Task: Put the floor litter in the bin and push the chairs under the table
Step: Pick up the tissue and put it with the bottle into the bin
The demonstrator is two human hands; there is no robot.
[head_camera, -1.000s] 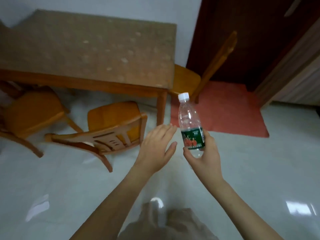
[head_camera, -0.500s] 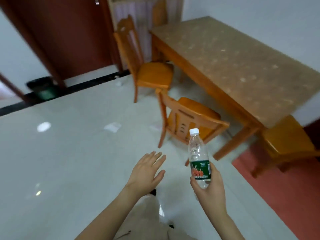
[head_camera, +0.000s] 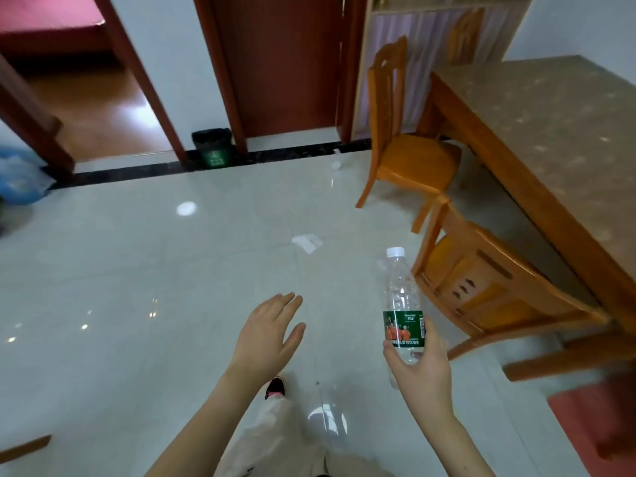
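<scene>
My right hand (head_camera: 421, 366) grips a clear plastic water bottle (head_camera: 402, 304) with a green label and white cap, held upright above the floor. My left hand (head_camera: 268, 335) hovers open and empty beside it. A flat scrap of white paper (head_camera: 307, 242) lies on the tiles ahead, and a small crumpled white piece (head_camera: 335, 163) lies further off near the wall. A green bin (head_camera: 212, 147) with a black liner stands against the far wall. Two wooden chairs stand pulled out from the table (head_camera: 557, 132): a near chair (head_camera: 481, 287) and a far chair (head_camera: 406, 149).
A dark red door (head_camera: 282, 63) is behind the bin, with an open doorway (head_camera: 86, 98) to its left. A blue bag (head_camera: 17, 177) sits at the far left. A red mat (head_camera: 599, 421) lies at the lower right. Pale glossy tiles stretch between me and the bin.
The view has swung left from the table to the open floor, bringing the bin and doors into sight. The bottle stays upright in my right hand; my left hand stays open.
</scene>
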